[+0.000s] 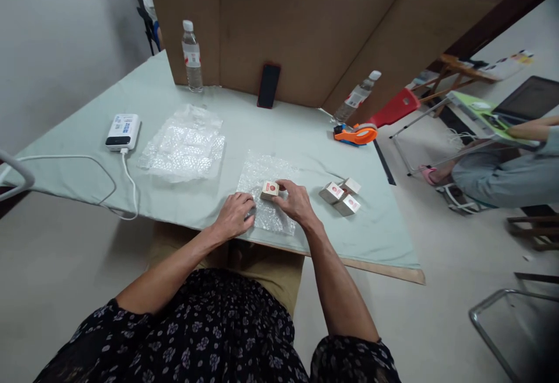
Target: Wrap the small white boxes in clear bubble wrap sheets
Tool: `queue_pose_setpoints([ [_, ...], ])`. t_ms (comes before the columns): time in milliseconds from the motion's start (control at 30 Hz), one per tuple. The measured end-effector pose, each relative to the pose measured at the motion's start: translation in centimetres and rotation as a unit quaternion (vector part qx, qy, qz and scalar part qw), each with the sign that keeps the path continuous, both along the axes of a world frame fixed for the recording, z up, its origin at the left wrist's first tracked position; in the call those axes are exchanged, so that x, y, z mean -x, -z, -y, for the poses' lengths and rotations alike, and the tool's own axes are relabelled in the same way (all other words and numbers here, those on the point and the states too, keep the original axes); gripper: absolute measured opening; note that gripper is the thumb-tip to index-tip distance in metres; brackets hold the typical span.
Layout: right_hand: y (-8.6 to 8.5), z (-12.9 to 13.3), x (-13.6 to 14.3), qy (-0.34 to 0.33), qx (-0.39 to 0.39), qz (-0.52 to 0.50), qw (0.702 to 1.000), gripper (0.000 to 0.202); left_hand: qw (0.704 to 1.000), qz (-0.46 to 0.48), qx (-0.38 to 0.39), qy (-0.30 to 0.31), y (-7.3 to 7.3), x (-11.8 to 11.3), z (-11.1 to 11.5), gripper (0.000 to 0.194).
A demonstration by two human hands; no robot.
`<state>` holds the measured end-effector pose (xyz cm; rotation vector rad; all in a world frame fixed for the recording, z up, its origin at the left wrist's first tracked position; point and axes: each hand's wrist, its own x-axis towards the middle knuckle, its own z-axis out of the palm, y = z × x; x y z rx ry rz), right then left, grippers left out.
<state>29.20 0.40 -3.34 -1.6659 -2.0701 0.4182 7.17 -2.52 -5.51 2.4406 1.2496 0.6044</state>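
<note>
A small cream box with a red mark rests on a flat sheet of bubble wrap. My right hand grips this box between thumb and fingers from its right side. At the left edge of the sheet, my left hand has its fingers curled round the wrap's edge. Several similar boxes stand grouped on the cloth to the right. A stack of bubble wrap sheets lies to the left.
A white power bank with a cable lies at the left. Bottles and a phone stand by the cardboard screen. An orange tape dispenser sits back right. A seated person is beyond the table.
</note>
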Motion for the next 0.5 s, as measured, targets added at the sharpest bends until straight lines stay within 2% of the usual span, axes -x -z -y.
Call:
queue_pose_setpoints([
  [100,-0.2,-0.3,-0.4,-0.009,0.005,0.000,1.000,0.039,1.000,-0.006,0.012,0.023,-0.4,0.5,0.1,0.025],
  [233,0.3,-0.2,-0.5,-0.009,-0.004,-0.008,1.000,0.038,0.995,-0.036,0.008,0.089,-1.3,1.6,0.6,0.041],
  [400,0.2,0.0,-0.7,-0.016,0.004,-0.022,1.000,0.038,0.985,-0.102,-0.031,0.132,-2.3,1.8,0.8,0.024],
  [500,0.2,0.1,-0.7,-0.016,0.004,-0.022,1.000,0.038,0.985,-0.085,-0.068,0.137,-2.2,1.3,0.6,0.012],
])
